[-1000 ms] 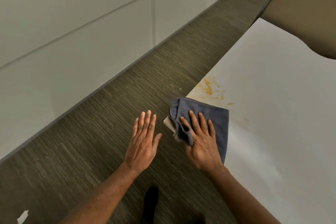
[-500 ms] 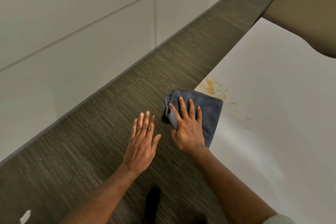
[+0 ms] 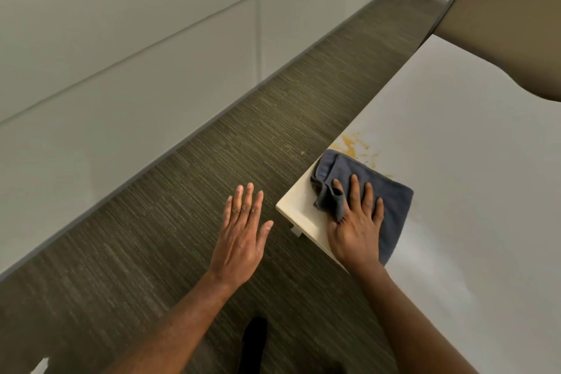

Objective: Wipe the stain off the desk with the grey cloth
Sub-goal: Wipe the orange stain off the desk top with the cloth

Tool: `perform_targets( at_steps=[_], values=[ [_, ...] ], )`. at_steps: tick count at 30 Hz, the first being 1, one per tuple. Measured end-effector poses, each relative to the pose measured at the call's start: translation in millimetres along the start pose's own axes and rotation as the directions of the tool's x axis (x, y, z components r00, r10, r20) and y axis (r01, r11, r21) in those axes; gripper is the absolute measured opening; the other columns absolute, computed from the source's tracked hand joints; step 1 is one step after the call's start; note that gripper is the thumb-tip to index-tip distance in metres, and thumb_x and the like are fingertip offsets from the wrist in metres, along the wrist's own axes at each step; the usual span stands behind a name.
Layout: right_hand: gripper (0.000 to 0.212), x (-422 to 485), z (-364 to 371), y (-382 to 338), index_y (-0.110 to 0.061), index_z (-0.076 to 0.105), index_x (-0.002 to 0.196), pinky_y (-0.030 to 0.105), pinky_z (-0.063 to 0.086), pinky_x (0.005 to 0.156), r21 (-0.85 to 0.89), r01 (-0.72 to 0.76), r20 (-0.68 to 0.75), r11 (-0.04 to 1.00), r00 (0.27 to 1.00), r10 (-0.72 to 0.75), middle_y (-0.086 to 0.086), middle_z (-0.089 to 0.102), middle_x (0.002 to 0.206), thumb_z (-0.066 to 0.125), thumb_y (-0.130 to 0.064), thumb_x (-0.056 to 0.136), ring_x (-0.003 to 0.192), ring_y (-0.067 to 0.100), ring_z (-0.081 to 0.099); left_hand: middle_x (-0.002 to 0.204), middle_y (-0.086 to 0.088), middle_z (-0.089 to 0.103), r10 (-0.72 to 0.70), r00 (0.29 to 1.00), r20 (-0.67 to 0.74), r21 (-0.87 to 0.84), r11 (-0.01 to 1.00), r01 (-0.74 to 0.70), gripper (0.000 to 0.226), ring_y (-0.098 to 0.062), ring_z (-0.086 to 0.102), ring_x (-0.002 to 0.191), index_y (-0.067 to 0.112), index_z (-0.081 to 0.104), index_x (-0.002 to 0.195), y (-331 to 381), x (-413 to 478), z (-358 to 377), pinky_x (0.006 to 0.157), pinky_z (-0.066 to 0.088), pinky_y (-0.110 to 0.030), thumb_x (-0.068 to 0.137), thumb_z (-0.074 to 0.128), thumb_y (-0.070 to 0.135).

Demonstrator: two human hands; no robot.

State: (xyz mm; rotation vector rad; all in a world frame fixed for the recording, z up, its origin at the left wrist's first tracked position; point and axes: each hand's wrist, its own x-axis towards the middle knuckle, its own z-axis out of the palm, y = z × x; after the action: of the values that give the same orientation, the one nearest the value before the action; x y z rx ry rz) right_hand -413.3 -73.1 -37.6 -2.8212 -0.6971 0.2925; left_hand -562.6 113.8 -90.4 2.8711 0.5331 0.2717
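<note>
A folded grey cloth (image 3: 391, 194) lies on the white desk (image 3: 473, 191) near its left corner. My right hand (image 3: 355, 222) presses flat on the cloth, fingers spread, with a fold of cloth wrapped over the index finger. An orange-yellow stain (image 3: 352, 144) shows on the desk just beyond the cloth's far edge, along the desk's left edge. My left hand (image 3: 243, 231) hovers flat over the carpet to the left of the desk corner, fingers apart, holding nothing.
Dark striped carpet (image 3: 212, 191) fills the floor left of the desk, bordered by a pale panelled wall (image 3: 121, 55). A tan partition (image 3: 510, 15) rises at the desk's far end. A dark shoe (image 3: 255, 340) shows below.
My right hand slid the cloth left past the desk edge half a second ago, then back right onto the desk, baring the corner. The stain looks much the same. My left hand barely moved.
</note>
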Motion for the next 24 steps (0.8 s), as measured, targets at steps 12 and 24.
perform_targets(
  at_steps=[12, 24],
  values=[
    [0.078, 2, 15, -54, -0.035, 0.004, 0.161, 0.06, -0.005, 0.124, -0.068, 0.303, 0.06, 0.951, 0.952, -0.299, 0.002, -0.013, 0.17, 0.043, -0.035, 0.093, 0.155, 0.034, -0.02, 0.173, -0.015, 0.009, -0.014, 0.999, -0.033, -0.059, 0.998, 0.012, 0.061, -0.03, 0.003, 0.162, 0.005, 0.019, 0.163, 13, -5, -4, 0.13, 0.017, -0.052, 0.11, 0.024, 0.034],
    [0.078, -42, -4, 40, -0.042, -0.004, 0.159, 0.053, -0.008, 0.126, 0.007, 0.125, 0.03, 0.992, 0.992, -0.125, -0.007, -0.018, 0.169, 0.046, -0.035, 0.099, 0.154, 0.02, -0.023, 0.173, -0.014, 0.009, -0.038, 0.999, -0.019, 0.012, 0.999, 0.039, 0.065, -0.028, 0.0, 0.162, 0.008, 0.016, 0.164, 28, 17, 4, 0.13, 0.014, -0.051, 0.111, 0.019, 0.046]
  ],
)
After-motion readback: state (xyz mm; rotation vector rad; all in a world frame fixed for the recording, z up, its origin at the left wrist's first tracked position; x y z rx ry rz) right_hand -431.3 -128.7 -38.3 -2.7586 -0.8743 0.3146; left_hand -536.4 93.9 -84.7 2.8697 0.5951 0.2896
